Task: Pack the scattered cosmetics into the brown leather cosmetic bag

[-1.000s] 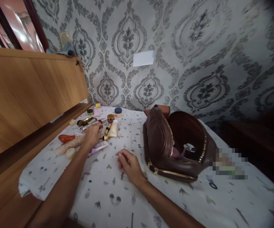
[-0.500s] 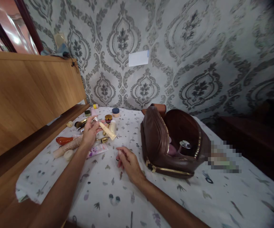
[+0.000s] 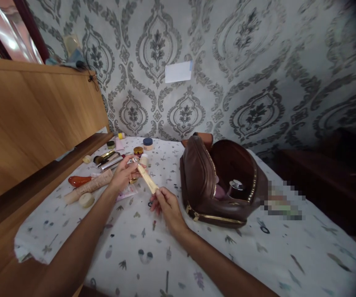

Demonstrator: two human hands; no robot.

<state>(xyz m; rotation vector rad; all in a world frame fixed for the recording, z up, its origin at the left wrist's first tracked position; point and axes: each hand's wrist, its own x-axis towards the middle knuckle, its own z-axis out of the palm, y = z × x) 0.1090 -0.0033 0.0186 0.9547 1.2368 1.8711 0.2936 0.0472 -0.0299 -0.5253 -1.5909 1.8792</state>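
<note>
A slim cream-coloured tube (image 3: pixel 147 178) with a silvery cap is held between both hands above the patterned cloth. My left hand (image 3: pixel 125 173) grips it at the cap end. The fingers of my right hand (image 3: pixel 166 204) pinch its flat lower end. Right of my hands stands a brown leather bag (image 3: pixel 196 177), unzipped, with a silver-topped item (image 3: pixel 236 185) and something pink inside. Left of the tube lie an orange-red item (image 3: pixel 79 181), a long beige tube (image 3: pixel 88 187), a round cream-coloured piece (image 3: pixel 86 200) and several brushes (image 3: pixel 104 156).
Behind the tube are a dark-lidded jar (image 3: pixel 147 143), a gold-lidded jar (image 3: pixel 138 151) and a white-capped bottle (image 3: pixel 144 160). A wooden panel (image 3: pixel 38 103) borders the left side; a patterned wall (image 3: pixel 184 111) rises behind. A pixelated patch covers something right of the bag.
My right hand has closed on the lower end of the tube. My left hand has brought the tube slightly right and down. The view has shifted a little.
</note>
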